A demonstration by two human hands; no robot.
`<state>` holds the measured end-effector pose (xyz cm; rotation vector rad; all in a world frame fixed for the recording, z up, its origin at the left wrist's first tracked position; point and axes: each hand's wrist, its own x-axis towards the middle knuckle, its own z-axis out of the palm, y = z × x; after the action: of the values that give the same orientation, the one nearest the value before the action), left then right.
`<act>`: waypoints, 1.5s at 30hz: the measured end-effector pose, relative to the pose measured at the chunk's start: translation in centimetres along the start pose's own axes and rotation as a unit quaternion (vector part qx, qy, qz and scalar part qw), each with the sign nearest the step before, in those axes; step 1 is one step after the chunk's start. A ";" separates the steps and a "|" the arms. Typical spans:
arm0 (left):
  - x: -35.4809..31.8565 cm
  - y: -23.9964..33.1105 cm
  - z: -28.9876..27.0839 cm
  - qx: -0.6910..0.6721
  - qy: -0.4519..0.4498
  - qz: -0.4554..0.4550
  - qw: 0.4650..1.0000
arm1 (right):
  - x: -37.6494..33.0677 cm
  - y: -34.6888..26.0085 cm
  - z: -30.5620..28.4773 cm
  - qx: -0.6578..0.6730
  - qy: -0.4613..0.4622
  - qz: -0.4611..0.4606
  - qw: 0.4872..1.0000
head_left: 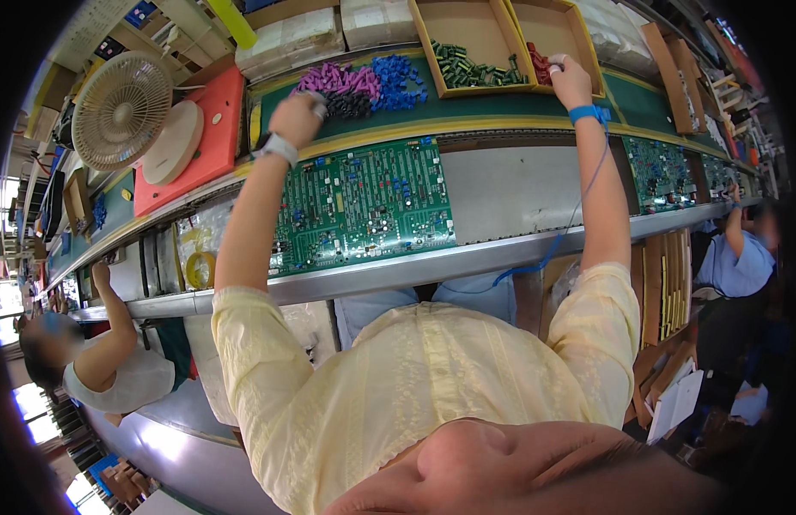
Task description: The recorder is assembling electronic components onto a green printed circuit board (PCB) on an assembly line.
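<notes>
My left hand (297, 118), with a pale band at the wrist, reaches to the edge of a pile of small dark grey parts (350, 105). Its fingers are curled together at the pile, and what they hold is too small to tell. Beside that pile lie magenta cylindrical parts (340, 79) and small blue parts (398, 84). My right hand (571, 81) is inside a cardboard box (563, 26), fingers drawn together at small red parts (540, 65); whatever is in them is hidden. A blue wrist strap (589, 113) with a cord circles that wrist.
Below my left forearm, a green circuit board (364, 206) full of components sits on the metal line. A box (475, 34) holds dark green cylinders (471, 67). At left stands a fan (123, 110) by a red panel (218, 129). More boards (660, 174) lie right; co-workers sit both sides.
</notes>
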<state>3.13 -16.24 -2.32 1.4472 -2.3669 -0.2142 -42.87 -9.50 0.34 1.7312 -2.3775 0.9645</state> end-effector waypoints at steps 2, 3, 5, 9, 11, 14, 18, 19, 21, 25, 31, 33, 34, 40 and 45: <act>3.1 -4.3 0.9 0.081 0.018 -0.106 0.991 | -2.4 -1.5 -0.1 0.103 -0.009 -0.073 0.992; 3.8 -5.5 1.4 0.124 0.032 -0.127 0.984 | -4.9 -4.1 -1.0 0.129 -0.037 -0.104 0.985; 5.0 -6.8 2.0 0.150 0.005 -0.151 0.977 | -9.3 -6.2 -1.6 0.216 -0.127 -0.141 0.958; 5.9 -3.9 1.6 0.109 -0.032 -0.184 0.976 | -17.5 -10.5 -3.8 0.295 -0.306 -0.075 0.902; 6.1 -4.8 1.5 0.140 -0.060 -0.165 0.975 | -19.7 -11.4 -3.5 0.275 -0.331 -0.129 0.893; 6.0 -5.2 1.8 0.091 -0.070 -0.178 0.977 | -21.6 -12.1 -2.7 0.259 -0.358 -0.193 0.876; 5.8 -5.5 2.1 0.080 -0.055 -0.166 0.981 | -22.5 -12.2 -1.5 0.166 -0.327 -0.272 0.890; 5.9 -5.9 2.5 0.098 -0.060 -0.165 0.980 | -22.5 -12.3 -1.2 0.118 -0.320 -0.298 0.891; 5.9 -7.0 3.1 0.117 -0.063 -0.167 0.977 | -22.5 -12.5 -0.7 0.105 -0.322 -0.306 0.890; 5.2 -7.2 2.8 0.071 -0.012 -0.148 0.986 | -22.3 -13.0 -0.7 0.088 -0.325 -0.313 0.888; 3.5 -5.4 1.4 -0.006 0.060 -0.122 0.991 | -21.9 -12.8 -0.5 0.098 -0.292 -0.353 0.884; 2.4 -5.0 0.8 -0.029 0.088 -0.099 0.991 | -22.1 -12.8 -0.2 0.095 -0.292 -0.351 0.885; 1.9 -4.5 0.4 -0.026 0.087 -0.085 0.992 | -22.2 -12.7 -0.1 0.091 -0.291 -0.348 0.887; -3.9 1.0 -2.3 -0.198 0.036 -0.084 0.976 | -22.3 -12.3 0.3 0.084 -0.254 -0.407 0.873; -11.2 5.0 -3.5 -0.245 -0.040 -0.018 0.969 | -22.4 -12.2 0.4 0.073 -0.244 -0.430 0.866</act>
<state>4.91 -3.80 -0.05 1.2549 -2.1357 -0.8153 -23.72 7.01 -3.04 2.9447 -1.3447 0.5918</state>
